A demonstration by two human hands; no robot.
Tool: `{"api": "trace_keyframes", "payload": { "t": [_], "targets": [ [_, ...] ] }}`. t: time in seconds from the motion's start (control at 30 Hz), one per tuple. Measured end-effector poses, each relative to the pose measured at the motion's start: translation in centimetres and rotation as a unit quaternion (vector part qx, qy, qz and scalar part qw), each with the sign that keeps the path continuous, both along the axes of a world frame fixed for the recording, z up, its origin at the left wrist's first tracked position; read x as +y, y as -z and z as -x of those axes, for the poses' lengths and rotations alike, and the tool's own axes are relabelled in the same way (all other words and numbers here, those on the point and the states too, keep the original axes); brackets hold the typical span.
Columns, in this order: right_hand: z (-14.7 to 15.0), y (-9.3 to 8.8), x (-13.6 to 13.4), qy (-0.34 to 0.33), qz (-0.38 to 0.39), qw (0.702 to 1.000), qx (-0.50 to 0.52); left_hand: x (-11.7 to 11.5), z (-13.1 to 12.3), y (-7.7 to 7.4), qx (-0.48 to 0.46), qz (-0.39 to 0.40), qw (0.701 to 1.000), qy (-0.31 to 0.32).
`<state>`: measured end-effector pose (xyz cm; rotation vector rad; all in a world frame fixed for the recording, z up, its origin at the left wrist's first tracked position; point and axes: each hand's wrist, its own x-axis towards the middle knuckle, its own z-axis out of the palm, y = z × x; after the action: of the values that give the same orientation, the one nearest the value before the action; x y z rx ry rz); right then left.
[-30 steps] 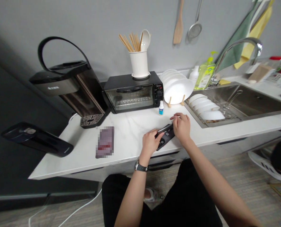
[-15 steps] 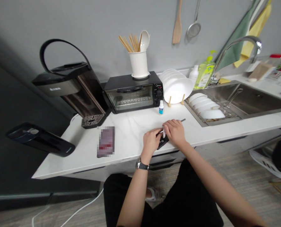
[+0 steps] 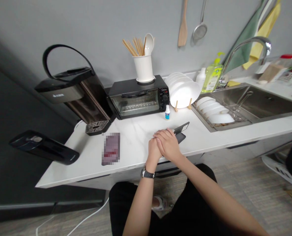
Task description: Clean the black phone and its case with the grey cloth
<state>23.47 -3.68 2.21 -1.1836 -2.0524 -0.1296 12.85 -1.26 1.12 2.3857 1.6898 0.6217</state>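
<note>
My right hand (image 3: 169,143) lies across the fingers of my left hand (image 3: 154,151) near the counter's front edge. The left fingers are mostly hidden under the right ones, and whatever lies between the hands cannot be seen. Just beyond my right hand, a dark open case (image 3: 181,137) rests on the white counter (image 3: 133,144), its raised lid (image 3: 182,127) showing a pale label. A small white bottle with a blue label (image 3: 167,113) stands upright behind the hands.
A toaster oven (image 3: 138,101) bears a utensil holder (image 3: 144,68). Left are a drinks machine (image 3: 84,98), a dark tumbler (image 3: 45,147) and a blurred flat object (image 3: 111,149). Right are plates (image 3: 185,93) and a sink (image 3: 256,101) with bowls (image 3: 219,118).
My right hand has moved left onto my left hand. The dark case, earlier partly under my hands, now sits clear of them with its lid visible.
</note>
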Motion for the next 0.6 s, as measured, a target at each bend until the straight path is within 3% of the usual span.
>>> {"api": "trace_keyframes", "payload": {
  "t": [0.13,0.27,0.37,0.5,0.6],
  "targets": [
    [-2.9,0.4,0.4,0.012,-0.002,0.998,-0.054,-0.3,0.0,-0.1,-0.038,0.011,0.999,0.012],
    [-8.6,0.5,2.9,0.130,0.003,0.991,-0.043,-0.5,-0.1,-0.2,-0.149,-0.008,0.986,0.071],
    [-11.1,0.3,4.7,0.202,-0.001,0.979,0.008,-0.5,-0.2,-0.3,-0.166,-0.010,0.984,0.062],
    [-8.6,-0.2,4.4,0.192,-0.026,0.980,0.037,-0.3,-0.2,-0.2,-0.147,-0.012,0.988,0.033],
    [-3.9,-0.5,2.2,0.106,-0.016,0.994,0.020,-0.2,0.0,0.1,-0.136,-0.008,0.990,0.028]
  ]
}}
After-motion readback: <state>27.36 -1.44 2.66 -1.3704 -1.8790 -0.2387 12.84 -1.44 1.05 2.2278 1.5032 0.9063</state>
